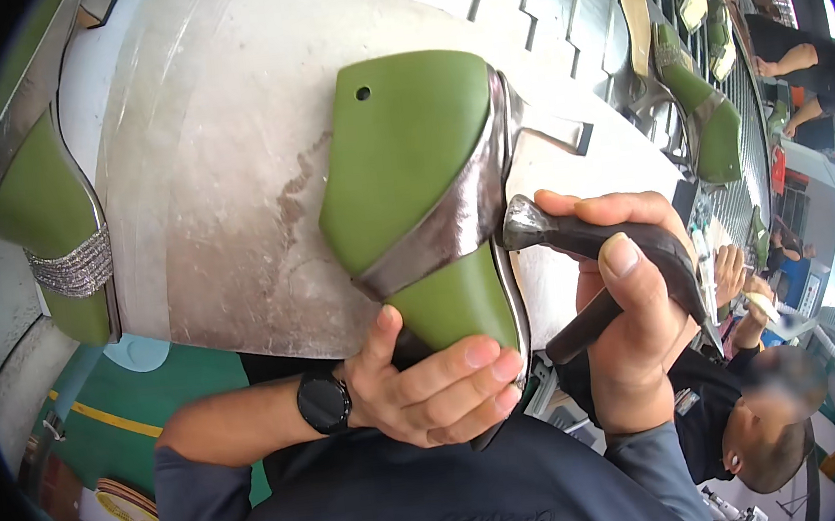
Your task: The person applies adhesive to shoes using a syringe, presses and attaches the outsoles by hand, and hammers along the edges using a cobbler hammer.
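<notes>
My left hand [430,385] grips the narrow front end of a green shoe last [409,176] that carries a dark metallic shoe upper band across it. A black watch sits on that wrist. My right hand [632,300] is closed around the dark handle of a small hammer [586,239], whose metal head touches the edge of the silver band on the last. Both hands are held close over the worn grey workbench [219,179].
Another green last with a sparkly strap [57,225] lies at the left edge. More green lasts [711,122] stand on a slatted conveyor at upper right. A seated person [753,399] works at lower right; another person's arms [801,63] show far right.
</notes>
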### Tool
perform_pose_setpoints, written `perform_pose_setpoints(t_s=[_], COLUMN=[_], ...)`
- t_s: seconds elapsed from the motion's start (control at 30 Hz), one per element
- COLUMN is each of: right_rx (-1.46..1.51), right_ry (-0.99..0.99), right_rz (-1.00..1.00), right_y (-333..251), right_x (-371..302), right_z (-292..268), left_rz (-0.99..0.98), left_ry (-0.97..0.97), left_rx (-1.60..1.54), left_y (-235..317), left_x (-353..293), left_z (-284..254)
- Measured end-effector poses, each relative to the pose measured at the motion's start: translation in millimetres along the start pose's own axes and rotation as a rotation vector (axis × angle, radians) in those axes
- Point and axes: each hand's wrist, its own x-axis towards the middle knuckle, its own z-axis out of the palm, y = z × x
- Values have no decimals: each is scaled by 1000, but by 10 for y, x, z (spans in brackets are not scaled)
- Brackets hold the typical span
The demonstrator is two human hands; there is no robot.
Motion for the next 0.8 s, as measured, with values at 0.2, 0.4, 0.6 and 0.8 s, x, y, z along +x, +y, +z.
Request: perform_pose_setpoints(t_s=[0.2, 0.4, 0.6, 0.8], right_rx=[-463, -440, -324, -123], right_ry=[-193, -431, -446, -268], right_rz=[66, 133, 133, 159], right_y=[-482, -411, -360, -228], right_x=[494, 593, 550, 357], right_z=[63, -162, -178, -168], left_rz=[15, 32, 75, 168], left_ry=[-21, 7, 10, -53], left_rx=[-26, 73, 86, 174], left_y=[-38, -67, -65, -84], left_x=[49, 38, 41, 58], left_z=[-20, -6, -19, -55])
